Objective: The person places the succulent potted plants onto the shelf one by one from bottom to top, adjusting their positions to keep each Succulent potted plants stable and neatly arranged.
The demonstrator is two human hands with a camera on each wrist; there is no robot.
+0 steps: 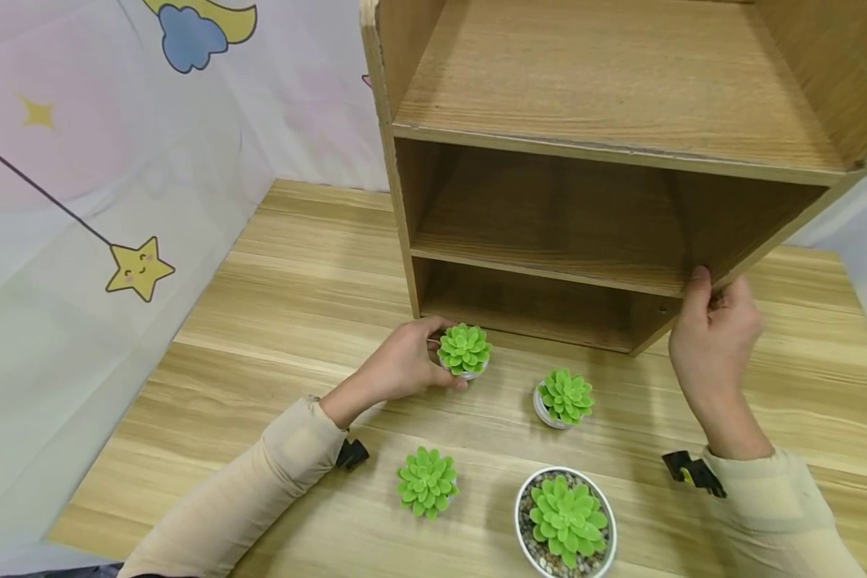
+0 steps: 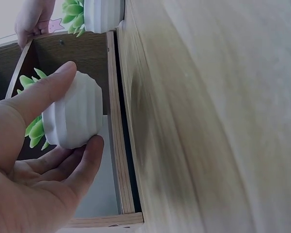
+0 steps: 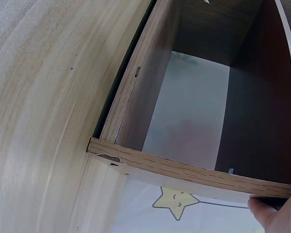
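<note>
My left hand (image 1: 405, 359) grips a small artificial succulent (image 1: 465, 350) in a ribbed white pot, just in front of the shelf's lowest compartment. In the left wrist view, thumb and fingers curl around the white pot (image 2: 73, 114), held close over the table. My right hand (image 1: 718, 345) holds the right side panel of the wooden shelf (image 1: 621, 160), its thumb on the front edge at the middle board. In the right wrist view, only part of that hand (image 3: 281, 216) shows at the panel's edge.
Another small potted succulent (image 1: 565, 397) stands right of the held one. Nearer me are a succulent (image 1: 428, 482) and a larger one in a round white pot (image 1: 566, 522) with pebbles. A patterned cloth (image 1: 58, 201) hangs along the left edge of the wooden table (image 1: 260, 297).
</note>
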